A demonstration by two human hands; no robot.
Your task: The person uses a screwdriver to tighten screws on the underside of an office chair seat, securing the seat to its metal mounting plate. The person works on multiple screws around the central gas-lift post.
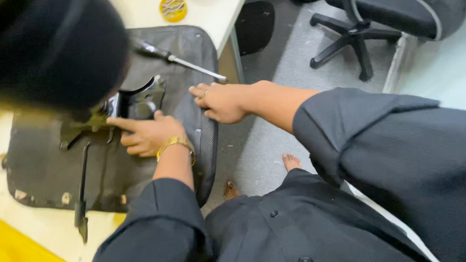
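Note:
An upturned black chair seat [46,166] lies on a pale table, with a metal bracket mechanism [136,99] and a long lever [82,193] fixed to its underside. My left hand [147,134], with a gold bracelet on the wrist, rests flat on the seat and its forefinger points at the bracket. My right hand [221,101] lies on the seat's right edge, fingers slightly curled, holding nothing. A screwdriver [179,58] with a dark handle lies across the seat's top right corner, just above my right hand.
A blurred dark shape [55,42] fills the top left and hides part of the seat. A small yellow round tin [173,7] sits on the table [211,11]. An office chair base [350,39] stands on the grey floor at the top right. My bare feet [291,161] show below.

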